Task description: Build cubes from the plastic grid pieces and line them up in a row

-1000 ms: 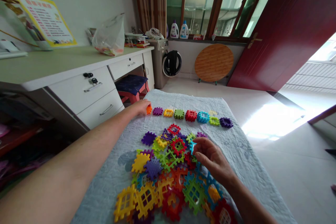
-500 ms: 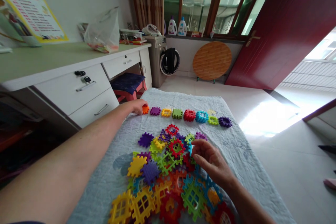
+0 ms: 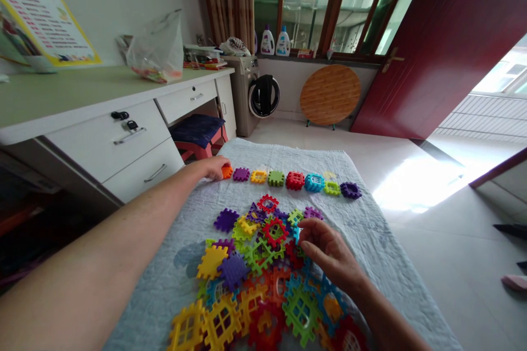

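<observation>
My left hand (image 3: 216,168) reaches to the left end of a row and is closed on an orange toy block (image 3: 226,172), partly hidden by the fingers. To its right in the row lie a purple block (image 3: 241,174), a yellow one (image 3: 258,176), a green one (image 3: 275,178), a red one (image 3: 295,180), a blue one (image 3: 314,182), a lime one (image 3: 332,188) and a dark purple one (image 3: 351,191). My right hand (image 3: 325,247), thumb and fingers apart, is open at the right side of a heap of interlocking plastic tiles (image 3: 263,252); I see nothing in it.
A pale blue cloth (image 3: 395,285) covers the surface under the blocks. Along the left stands a desk (image 3: 90,93) with a plastic bag (image 3: 158,49) on it. A stool (image 3: 201,131), a washing machine (image 3: 247,93) and a round board (image 3: 330,94) are farther back.
The whole view has shifted very slightly. Both hands and the blocks stay in the same places relative to each other.
</observation>
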Motion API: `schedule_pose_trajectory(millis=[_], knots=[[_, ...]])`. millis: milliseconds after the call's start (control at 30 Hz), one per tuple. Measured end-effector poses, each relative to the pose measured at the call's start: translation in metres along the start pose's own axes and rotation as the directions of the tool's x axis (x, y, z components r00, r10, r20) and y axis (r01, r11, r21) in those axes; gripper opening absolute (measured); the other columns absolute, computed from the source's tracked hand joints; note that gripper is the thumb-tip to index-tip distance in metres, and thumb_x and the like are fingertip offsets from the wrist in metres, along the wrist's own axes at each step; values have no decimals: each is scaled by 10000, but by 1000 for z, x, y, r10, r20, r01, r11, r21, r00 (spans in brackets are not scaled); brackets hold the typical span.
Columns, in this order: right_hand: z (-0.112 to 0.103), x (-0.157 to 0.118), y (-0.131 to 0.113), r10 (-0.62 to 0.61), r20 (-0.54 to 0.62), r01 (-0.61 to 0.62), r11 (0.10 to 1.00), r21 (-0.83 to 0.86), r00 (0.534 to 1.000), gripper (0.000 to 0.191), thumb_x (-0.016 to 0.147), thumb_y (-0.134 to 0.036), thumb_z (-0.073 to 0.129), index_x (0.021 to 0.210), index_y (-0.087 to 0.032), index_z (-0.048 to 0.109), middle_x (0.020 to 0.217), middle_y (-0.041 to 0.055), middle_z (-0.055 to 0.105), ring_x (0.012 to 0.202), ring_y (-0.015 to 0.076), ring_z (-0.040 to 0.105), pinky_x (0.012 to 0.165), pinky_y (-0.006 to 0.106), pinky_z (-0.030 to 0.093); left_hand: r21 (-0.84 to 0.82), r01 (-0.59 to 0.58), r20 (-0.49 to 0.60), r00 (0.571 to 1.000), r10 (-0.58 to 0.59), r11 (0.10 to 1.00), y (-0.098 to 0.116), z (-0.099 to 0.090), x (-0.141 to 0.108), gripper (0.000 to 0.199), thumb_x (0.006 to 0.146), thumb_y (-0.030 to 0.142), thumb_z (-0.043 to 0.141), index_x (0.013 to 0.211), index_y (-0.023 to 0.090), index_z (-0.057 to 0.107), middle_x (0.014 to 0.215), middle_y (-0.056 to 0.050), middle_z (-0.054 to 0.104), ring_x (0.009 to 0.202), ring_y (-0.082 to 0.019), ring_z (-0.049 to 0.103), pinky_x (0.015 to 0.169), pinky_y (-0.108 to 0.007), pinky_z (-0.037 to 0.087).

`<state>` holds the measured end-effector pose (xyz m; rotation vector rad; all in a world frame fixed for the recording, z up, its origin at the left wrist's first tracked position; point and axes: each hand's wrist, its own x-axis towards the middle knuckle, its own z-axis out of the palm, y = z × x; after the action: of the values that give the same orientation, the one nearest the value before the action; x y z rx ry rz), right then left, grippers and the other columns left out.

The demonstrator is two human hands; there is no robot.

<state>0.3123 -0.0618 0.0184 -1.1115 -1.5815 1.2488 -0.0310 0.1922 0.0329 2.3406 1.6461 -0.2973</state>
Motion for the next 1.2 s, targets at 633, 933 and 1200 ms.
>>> schedule_pose_trajectory(millis=[633, 933, 1200], knots=[[-1, 1, 2, -13, -16, 13, 1000, -1, 1000, 287, 858, -387, 583, 1090, -219, 553, 795, 8, 546, 679, 114, 490, 590, 243, 417, 22, -2, -32, 999, 2, 1000, 5, 3, -3, 634, 484, 177, 554, 1117, 154, 584, 1182, -98, 576, 1025, -247, 579, 850, -251, 471], [-4, 1, 2, -15, -40, 15, 1000, -2, 999, 290, 853, -390, 592, 1079, -211, 554, 818, 19, 565, 708, 128, 512, 639, 265, 442, -16, 48, -220, 974, -50, 999, 4, 18, -14, 954, 525, 158, 600, 1413, 140, 251, 1395, -144, 384, 1278, -281, 420, 1038, -297, 359], [-6, 3, 7, -41, -72, 41, 999, 10, 997, 281, 848, -372, 598, 1075, -212, 555, 789, -3, 532, 686, 118, 493, 617, 245, 426, -277, 56, -580, 786, -214, 959, 21, 45, -70, 956, 602, 259, 683, 1412, 164, 185, 1390, -163, 306, 1369, -344, 215, 1115, -468, 251]])
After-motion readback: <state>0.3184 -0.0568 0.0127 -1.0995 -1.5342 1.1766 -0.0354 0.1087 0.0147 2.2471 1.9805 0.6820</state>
